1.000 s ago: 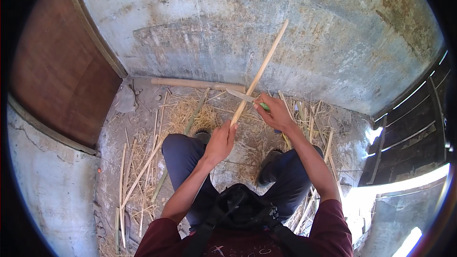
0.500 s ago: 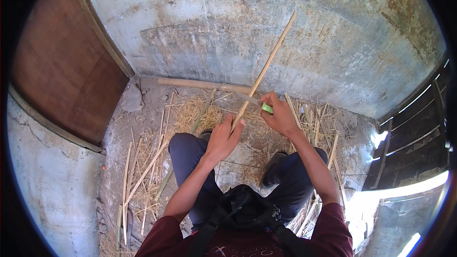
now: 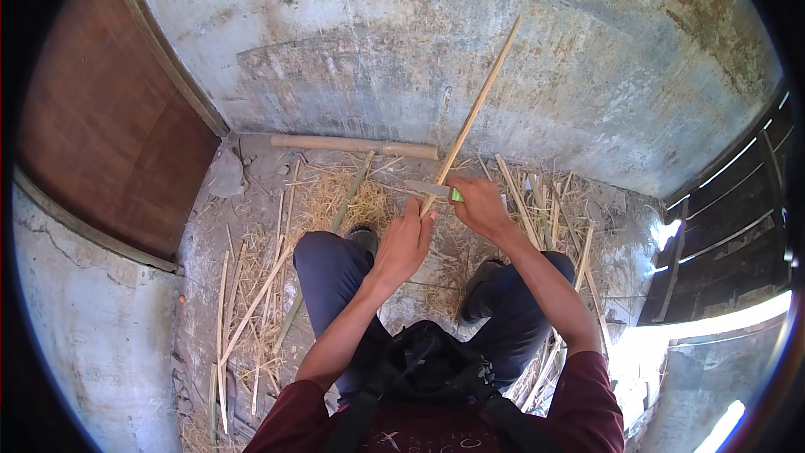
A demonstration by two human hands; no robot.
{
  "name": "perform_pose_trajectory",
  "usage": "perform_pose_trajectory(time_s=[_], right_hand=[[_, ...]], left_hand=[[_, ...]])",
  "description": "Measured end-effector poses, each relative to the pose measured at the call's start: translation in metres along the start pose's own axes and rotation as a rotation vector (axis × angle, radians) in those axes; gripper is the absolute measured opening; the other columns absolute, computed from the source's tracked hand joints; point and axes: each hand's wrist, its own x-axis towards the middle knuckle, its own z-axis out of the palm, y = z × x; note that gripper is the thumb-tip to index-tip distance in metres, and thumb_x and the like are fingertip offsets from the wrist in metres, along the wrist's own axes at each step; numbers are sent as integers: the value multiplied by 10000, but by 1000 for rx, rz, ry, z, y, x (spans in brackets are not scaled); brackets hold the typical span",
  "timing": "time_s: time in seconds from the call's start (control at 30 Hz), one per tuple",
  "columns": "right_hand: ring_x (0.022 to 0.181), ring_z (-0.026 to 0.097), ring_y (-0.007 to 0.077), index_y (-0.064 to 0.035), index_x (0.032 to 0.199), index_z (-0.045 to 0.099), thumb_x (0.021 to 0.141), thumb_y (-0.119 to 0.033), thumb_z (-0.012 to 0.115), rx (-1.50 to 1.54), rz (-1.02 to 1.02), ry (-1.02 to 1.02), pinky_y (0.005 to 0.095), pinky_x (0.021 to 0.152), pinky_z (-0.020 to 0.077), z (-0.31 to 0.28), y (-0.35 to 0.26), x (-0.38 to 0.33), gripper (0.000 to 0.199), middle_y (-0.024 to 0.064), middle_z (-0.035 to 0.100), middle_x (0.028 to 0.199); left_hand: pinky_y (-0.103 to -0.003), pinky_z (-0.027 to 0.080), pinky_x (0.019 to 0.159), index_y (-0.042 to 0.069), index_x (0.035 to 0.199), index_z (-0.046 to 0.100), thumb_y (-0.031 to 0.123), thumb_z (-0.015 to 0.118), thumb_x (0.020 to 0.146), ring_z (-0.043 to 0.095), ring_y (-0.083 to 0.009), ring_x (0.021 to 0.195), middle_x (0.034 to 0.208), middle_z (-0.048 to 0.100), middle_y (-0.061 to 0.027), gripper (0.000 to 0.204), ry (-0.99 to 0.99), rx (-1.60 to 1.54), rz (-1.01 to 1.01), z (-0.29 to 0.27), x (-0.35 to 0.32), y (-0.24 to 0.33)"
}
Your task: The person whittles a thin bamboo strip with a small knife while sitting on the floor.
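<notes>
A long, thin bamboo strip (image 3: 484, 99) slants up and away from me to the right, its far end in front of the wall. My left hand (image 3: 406, 242) grips its near end between thumb and fingers. In my right hand (image 3: 480, 205) is a knife (image 3: 430, 188) with a green handle, the fingers wrapped round it. The grey blade points left and lies across the strip, just beyond my left fingertips. My fingers cover part of the handle and the strip's lower end.
Wood shavings (image 3: 344, 200) and several loose strips (image 3: 262, 302) litter the floor on both sides of my legs. A thick bamboo pole (image 3: 356, 147) lies along the base of the stained wall (image 3: 352, 59). A brown door panel (image 3: 109, 109) stands at left, dark slatted boards (image 3: 721, 243) at right.
The knife has come nearer along the strip, toward my left hand, and its blade now lies level. My left hand has shifted slightly to the right.
</notes>
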Motion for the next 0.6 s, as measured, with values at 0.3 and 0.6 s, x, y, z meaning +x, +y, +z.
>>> perform_pose_trajectory(time_s=[0.3, 0.6], right_hand=[[808, 733, 432, -58, 1162, 764, 795, -41, 664, -67, 86, 38, 537, 759, 578, -7, 2, 3, 380, 195, 768, 913], [812, 733, 432, -88, 1124, 769, 791, -67, 673, -95, 77, 31, 550, 754, 580, -4, -1, 5, 347, 192, 769, 910]], left_hand=[[-465, 440, 623, -57, 1102, 556, 263, 476, 1169, 598, -323, 639, 708, 585, -187, 336, -76, -207, -51, -2, -1, 8], [-491, 440, 627, -39, 1071, 542, 268, 457, 1174, 609, -379, 647, 703, 583, -201, 335, -41, -136, -16, -1, -3, 5]])
